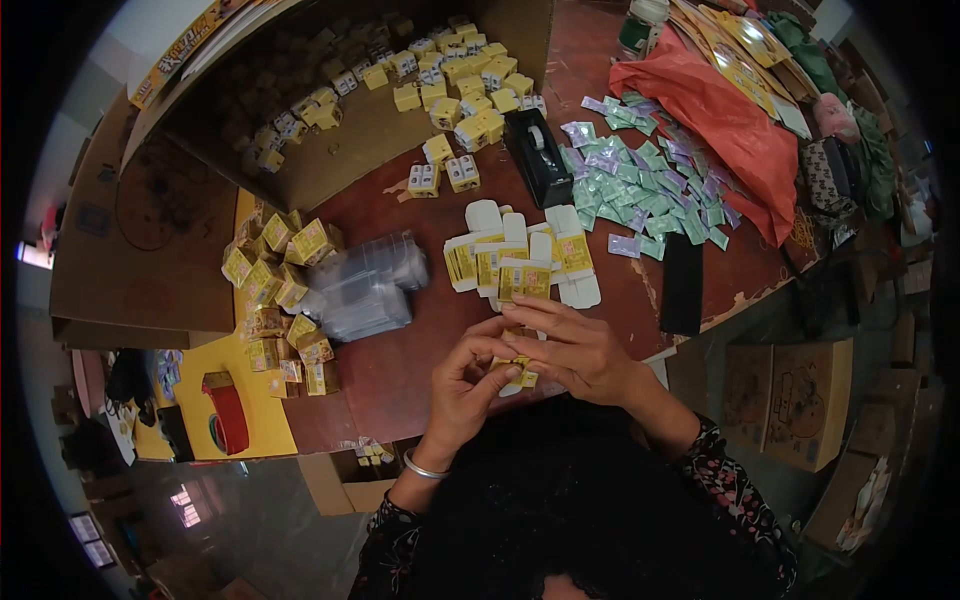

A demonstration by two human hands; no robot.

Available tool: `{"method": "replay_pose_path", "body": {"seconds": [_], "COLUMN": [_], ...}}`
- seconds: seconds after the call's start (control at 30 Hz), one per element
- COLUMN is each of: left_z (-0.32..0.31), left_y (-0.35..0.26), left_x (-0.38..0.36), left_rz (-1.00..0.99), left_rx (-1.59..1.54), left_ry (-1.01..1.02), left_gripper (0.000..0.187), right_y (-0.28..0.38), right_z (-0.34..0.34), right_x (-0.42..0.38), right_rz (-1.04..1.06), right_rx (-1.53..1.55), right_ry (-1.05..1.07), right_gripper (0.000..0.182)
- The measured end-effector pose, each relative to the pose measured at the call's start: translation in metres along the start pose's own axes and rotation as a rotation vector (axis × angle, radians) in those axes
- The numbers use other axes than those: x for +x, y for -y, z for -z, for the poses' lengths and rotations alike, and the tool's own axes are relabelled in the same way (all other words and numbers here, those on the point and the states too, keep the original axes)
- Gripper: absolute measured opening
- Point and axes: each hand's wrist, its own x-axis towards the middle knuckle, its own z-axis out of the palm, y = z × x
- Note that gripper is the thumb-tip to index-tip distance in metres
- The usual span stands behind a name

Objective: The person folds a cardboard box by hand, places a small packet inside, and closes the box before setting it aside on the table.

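Near the table's front edge, my left hand (469, 384) and my right hand (578, 352) meet around a small yellow box (519, 374), partly hidden by the fingers. The left thumb and fingers pinch it from the left; the right fingers bend over its top and right side. Just beyond the fingertips, a pile of flattened yellow and white cartons (525, 262) lies on the red-brown table (620, 335). To the left of that pile are stacked clear plastic pieces (365, 290), and behind it stands a black tape dispenser (538, 160).
Yellow wrapped boxes (285, 262) are heaped at left. A large open carton (190, 100) holds more boxes at the back. Green and purple sachets (650, 185), a red plastic bag (735, 150) and a black strip (683, 285) lie at right.
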Motion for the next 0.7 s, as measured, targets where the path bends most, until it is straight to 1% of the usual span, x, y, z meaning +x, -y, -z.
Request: {"method": "replay_pose_path", "body": {"seconds": [0.07, 0.17, 0.27, 0.37, 0.47, 0.5, 0.57, 0.6, 0.63, 0.67, 0.7], "left_z": [0.002, 0.005, -0.001, -0.005, -0.011, -0.010, 0.001, 0.008, 0.012, 0.013, 0.009], "left_y": [0.004, 0.010, 0.007, 0.002, -0.016, -0.018, -0.023, -0.025, -0.028, -0.031, -0.026], "left_x": [0.002, 0.002, 0.005, 0.007, 0.014, 0.017, 0.022, 0.025, 0.026, 0.027, 0.027], "left_rz": [0.010, 0.028, 0.097, 0.150, 0.273, 0.238, 0.163, 0.082, 0.048, 0.016, 0.010], "left_rx": [-0.013, 0.063, -0.084, -0.070, 0.067, 0.151, 0.319, 0.226, 0.237, 0.248, 0.159], "left_ry": [0.006, -0.041, -0.074, -0.052, -0.019, -0.033, -0.061, -0.137, -0.191, -0.247, -0.221], "left_gripper": [0.018, 0.027, 0.041, 0.060, 0.080, 0.086, 0.099, 0.105, 0.104, 0.102, 0.096], "right_y": [0.005, 0.008, 0.007, -0.008, -0.006, -0.011, -0.026, -0.028, -0.026, -0.023, -0.019], "right_z": [0.005, 0.005, 0.005, 0.001, 0.024, 0.025, 0.021, 0.021, 0.019, 0.014, 0.006], "right_x": [0.001, 0.000, -0.004, -0.016, -0.003, -0.006, -0.015, -0.016, -0.018, -0.018, -0.017], "right_rz": [-0.032, -0.081, -0.198, -0.243, -0.452, -0.496, -0.492, -0.485, -0.618, -0.619, -0.620], "right_rx": [-0.123, -0.261, -0.133, 0.095, 0.318, 0.436, 0.575, 0.647, 0.916, 0.941, 0.967], "right_ry": [0.048, 0.096, 0.161, 0.129, 0.287, 0.278, 0.061, -0.048, -0.213, -0.279, -0.343], "right_gripper": [0.040, 0.045, 0.049, 0.055, 0.058, 0.055, 0.050, 0.047, 0.037, 0.036, 0.036]}}
